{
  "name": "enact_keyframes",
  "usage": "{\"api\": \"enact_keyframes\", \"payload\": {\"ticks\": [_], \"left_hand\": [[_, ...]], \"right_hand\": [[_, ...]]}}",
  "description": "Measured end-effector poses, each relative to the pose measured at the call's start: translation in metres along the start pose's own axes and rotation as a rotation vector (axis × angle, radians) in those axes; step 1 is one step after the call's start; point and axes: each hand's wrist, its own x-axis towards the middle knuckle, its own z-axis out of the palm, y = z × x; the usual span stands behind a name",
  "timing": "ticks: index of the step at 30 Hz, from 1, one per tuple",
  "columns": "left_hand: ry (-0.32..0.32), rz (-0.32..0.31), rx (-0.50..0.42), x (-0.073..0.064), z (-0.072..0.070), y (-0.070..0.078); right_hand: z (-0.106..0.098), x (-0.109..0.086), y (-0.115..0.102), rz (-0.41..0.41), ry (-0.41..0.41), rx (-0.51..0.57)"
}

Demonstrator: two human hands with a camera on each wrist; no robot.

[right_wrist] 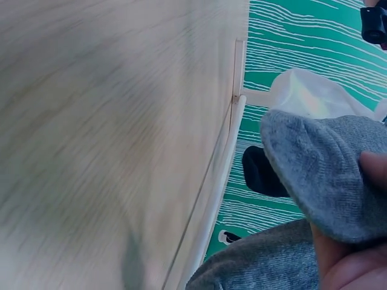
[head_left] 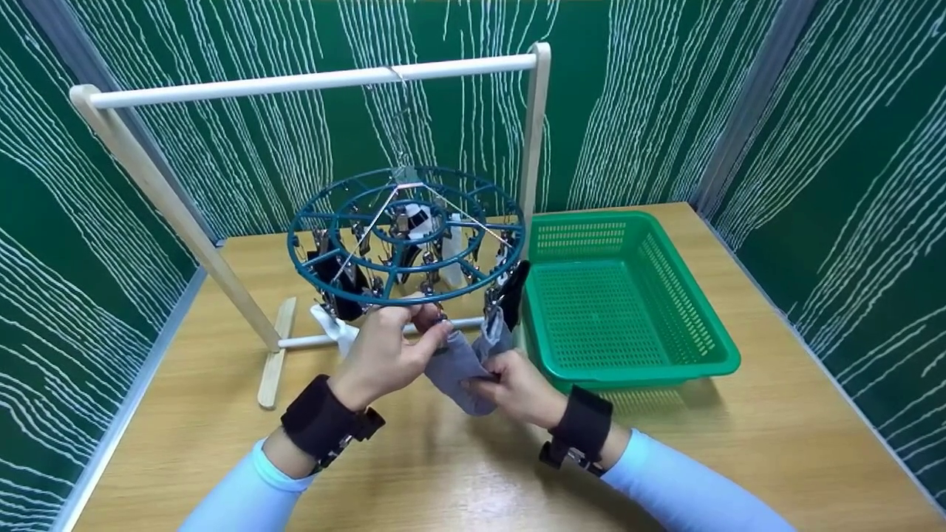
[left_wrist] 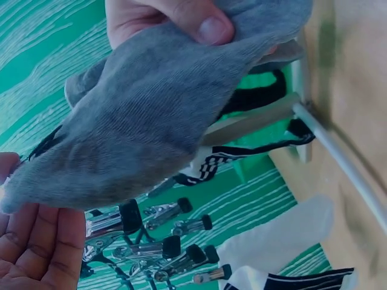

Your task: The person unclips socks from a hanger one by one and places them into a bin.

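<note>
A round dark teal clip hanger [head_left: 399,299] hangs by its hook from a white rail. At its front edge my left hand [head_left: 388,355] pinches a metal clip with black tips [right_wrist: 373,24], close against the edge of a grey sock [head_left: 458,377]. Lower on that sock, my right hand [head_left: 517,388] grips the fabric between thumb and fingers. In the left wrist view the sock [left_wrist: 139,127] stretches between both hands, and my left fingers [left_wrist: 51,241] lie behind its edge. Another grey sock [right_wrist: 266,260] hangs beside it.
White and black socks hang from other clips, including a white sock [head_left: 336,329] at the left and a black one [head_left: 514,292] at the right. The wooden stand [head_left: 181,214] surrounds the hanger. A green basket [head_left: 720,362] stands on the table at the right.
</note>
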Motion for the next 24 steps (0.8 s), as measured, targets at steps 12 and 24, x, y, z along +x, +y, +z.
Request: {"api": "enact_keyframes", "payload": {"ticks": [12,24], "left_hand": [[0.035,-0.003,-0.018,0.001,-0.002,-0.002],[0.122,0.05,-0.075,0.003,0.001,-0.008]], "right_hand": [[-0.003,-0.011,0.012,-0.004,-0.07,-0.035],[-0.022,-0.013,0.0,0.032,-0.04,-0.087]]}}
